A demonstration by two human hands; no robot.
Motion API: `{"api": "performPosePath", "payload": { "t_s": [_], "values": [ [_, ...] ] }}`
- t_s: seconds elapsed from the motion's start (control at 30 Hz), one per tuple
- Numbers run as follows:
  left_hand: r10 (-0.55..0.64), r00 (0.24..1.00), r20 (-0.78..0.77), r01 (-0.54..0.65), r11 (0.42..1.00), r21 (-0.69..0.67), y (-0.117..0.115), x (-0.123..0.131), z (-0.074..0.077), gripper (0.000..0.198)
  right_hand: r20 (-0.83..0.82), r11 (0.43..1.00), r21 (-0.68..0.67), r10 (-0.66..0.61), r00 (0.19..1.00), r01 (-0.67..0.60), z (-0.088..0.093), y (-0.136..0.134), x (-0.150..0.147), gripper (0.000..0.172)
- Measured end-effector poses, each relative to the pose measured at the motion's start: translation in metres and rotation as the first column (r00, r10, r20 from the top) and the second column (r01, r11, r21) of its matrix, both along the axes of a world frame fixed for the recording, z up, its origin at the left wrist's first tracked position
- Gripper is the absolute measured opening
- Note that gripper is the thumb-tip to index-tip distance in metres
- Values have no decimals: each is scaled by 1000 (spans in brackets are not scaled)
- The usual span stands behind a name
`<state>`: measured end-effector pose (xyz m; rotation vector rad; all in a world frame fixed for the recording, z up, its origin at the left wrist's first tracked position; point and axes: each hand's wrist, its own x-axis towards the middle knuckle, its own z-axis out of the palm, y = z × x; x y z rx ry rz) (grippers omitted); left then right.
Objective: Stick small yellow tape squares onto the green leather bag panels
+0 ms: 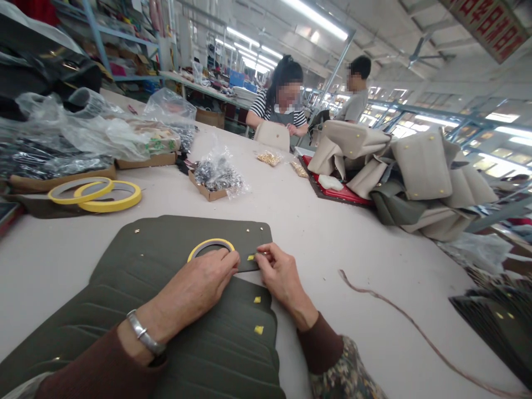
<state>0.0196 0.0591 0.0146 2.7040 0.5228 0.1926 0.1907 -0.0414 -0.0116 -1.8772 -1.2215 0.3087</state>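
My left hand [203, 282] is closed on a roll of yellow tape [211, 242], held over a stack of dark green leather pieces [183, 235]. Just to its right, my right hand [279, 270] pinches at the edge of the top piece, beside a small yellow tape bit [250, 257]; what lies between its fingertips is too small to make out. Two more tape bits [257, 300] stick to pieces lower in the fanned stack. Small gold studs [248, 230] sit near the corners of the top piece.
Two yellow tape rolls [110, 197] lie at the left. A small carton of plastic-wrapped metal parts [216, 174] stands ahead. Beige bag parts [421, 163] are piled at the back right. A brown cord [386, 299] crosses the right side. A co-worker [280, 102] sits across the table.
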Motion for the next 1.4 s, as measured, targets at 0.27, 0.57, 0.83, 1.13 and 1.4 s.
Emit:
{"api": "performPosePath", "payload": {
  "t_s": [0.27, 0.57, 0.83, 1.13, 1.4],
  "values": [
    [4, 1000, 11, -5, 996, 87, 0, 4, 3, 19, 251, 996, -78, 66, 966, -47, -3, 5, -4, 15],
    [-4, 994, 109, 3, 1000, 5, 7, 0, 2, 19, 182, 944, -241, 272, 945, -225, 15, -8, 1, 14],
    [-33, 964, 263, 18, 998, 59, 12, -3, -9, 27, -31, 956, -99, 276, 961, -278, 20, -12, 10, 16],
    [-9, 952, 306, -16, 997, 78, 3, -1, -12, 31, 184, 896, 268, 313, 932, -354, 20, -6, -10, 17],
    [28, 956, 291, -28, 1000, -4, 1, 2, -11, 14, 410, 899, 327, 142, 901, -290, 10, -2, -17, 17]
  ]
}}
